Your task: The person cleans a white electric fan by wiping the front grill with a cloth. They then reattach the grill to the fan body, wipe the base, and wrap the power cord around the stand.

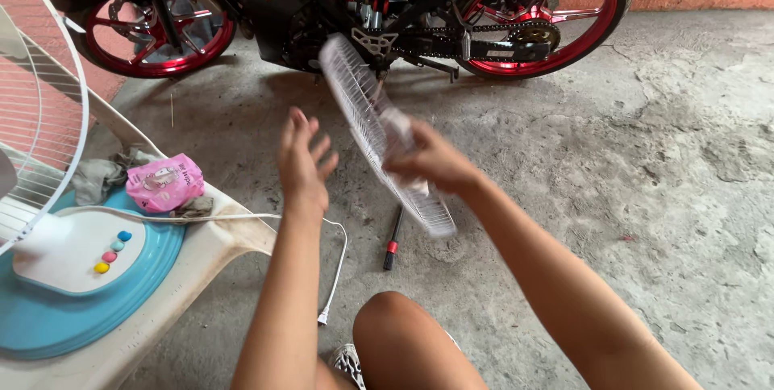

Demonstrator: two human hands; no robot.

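Both bare forearms reach forward from lower frame; left hand (pixel 304 160) raised, palm inward, fingers loosely spread and slightly curled, gripping nothing; right hand (pixel 431 163) closed in a fist-like clasp, knuckles up, motion-blurred; bent bare knee between arms.

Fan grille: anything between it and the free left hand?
Nothing visible. The right hand holds the white fan grille tilted in the air, blurred. The left hand is open just beside it, with only bare concrete floor behind the gap.
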